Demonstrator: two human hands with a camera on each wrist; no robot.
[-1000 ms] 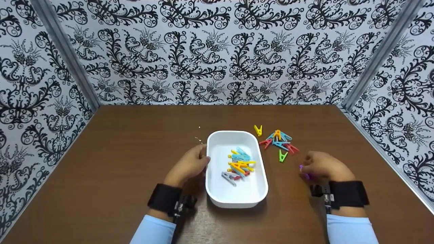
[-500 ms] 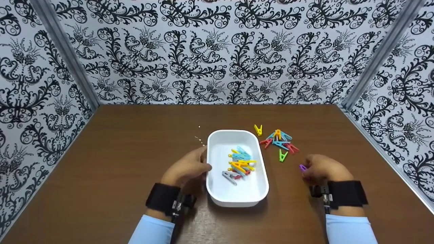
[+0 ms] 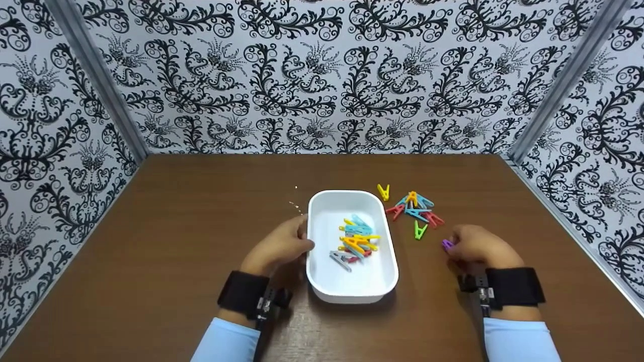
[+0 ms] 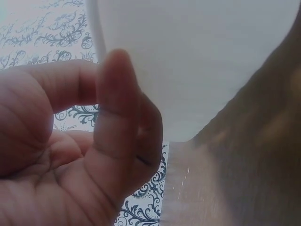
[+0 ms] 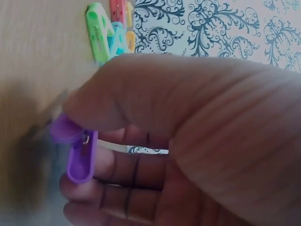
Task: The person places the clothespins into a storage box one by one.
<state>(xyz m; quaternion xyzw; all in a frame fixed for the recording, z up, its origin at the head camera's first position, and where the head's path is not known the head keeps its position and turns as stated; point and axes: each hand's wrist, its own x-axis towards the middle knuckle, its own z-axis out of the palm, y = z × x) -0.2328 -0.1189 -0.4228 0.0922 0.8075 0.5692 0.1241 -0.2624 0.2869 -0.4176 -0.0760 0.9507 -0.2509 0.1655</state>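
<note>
A white plastic tub (image 3: 327, 281) stands in the middle of the table, with several clothespins (image 3: 355, 244) in yellow, blue, red and grey lying inside. At the tub's left side, my left hand (image 3: 279, 246) grips its rim; the left wrist view shows the thumb (image 4: 117, 89) on the wall and curled fingers beside it. To the right of the tub, my right hand (image 3: 480, 246) pinches a purple clothespin (image 5: 82, 162) between thumb and fingers, low over the table. In the head view the hand covers part of this purple clothespin.
Behind the right hand lies a loose pile of clothespins (image 3: 413, 207) in blue, red and orange. A yellow clothespin (image 3: 384, 192) and a green clothespin (image 3: 420, 231) lie apart from it. Patterned walls (image 3: 322, 100) border the brown table (image 3: 201, 211) at the back and sides.
The purple clothespin has turned and shifted slightly in my right hand's fingers. My left hand remains at the tub's rim, and the tub has barely moved.
</note>
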